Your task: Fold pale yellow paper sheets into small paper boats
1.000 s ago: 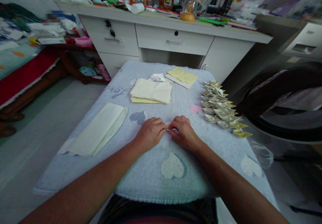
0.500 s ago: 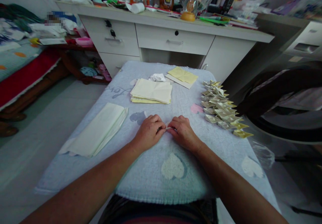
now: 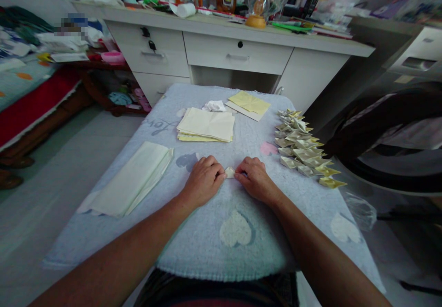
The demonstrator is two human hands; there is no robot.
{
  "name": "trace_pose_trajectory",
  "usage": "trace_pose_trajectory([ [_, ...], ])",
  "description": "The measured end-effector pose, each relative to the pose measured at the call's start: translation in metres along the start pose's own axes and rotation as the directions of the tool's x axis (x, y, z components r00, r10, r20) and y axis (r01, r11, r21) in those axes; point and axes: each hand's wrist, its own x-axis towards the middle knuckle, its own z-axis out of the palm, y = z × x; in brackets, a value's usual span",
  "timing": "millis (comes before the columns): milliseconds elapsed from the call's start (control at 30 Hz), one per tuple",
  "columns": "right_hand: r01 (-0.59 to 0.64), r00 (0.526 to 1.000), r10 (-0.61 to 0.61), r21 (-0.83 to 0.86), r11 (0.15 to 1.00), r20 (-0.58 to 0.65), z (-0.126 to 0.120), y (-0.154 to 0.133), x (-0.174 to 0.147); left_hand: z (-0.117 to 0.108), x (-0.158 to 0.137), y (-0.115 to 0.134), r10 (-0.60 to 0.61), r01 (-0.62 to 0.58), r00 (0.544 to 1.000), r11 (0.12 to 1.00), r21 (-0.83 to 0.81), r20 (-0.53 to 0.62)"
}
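Left hand (image 3: 204, 178), right hand (image 3: 255, 179): each pinched nearly closed on opposite ends of my small folded paper (image 3: 229, 173). Mid-fold, I judge; next move likely calls for even creasing.

It's dim and greyish in here, a faint sheen on the floor (image 3: 86, 148), shadow pooling beneath the desk (image 3: 214, 49), the small folded paper (image 3: 229, 173) slightly soft, and the outer edges stretched and smeared.
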Motion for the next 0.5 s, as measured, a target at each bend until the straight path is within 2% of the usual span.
trace_pose_trajectory([
  [500, -0.117, 0.993, 0.115, -0.069, 0.991, -0.032, 0.0023, -0.0067, 0.0009, 0.0044, 0.0013, 0.0032, -0.057, 0.054, 0.998, 0.993, 0.106, 0.022],
])
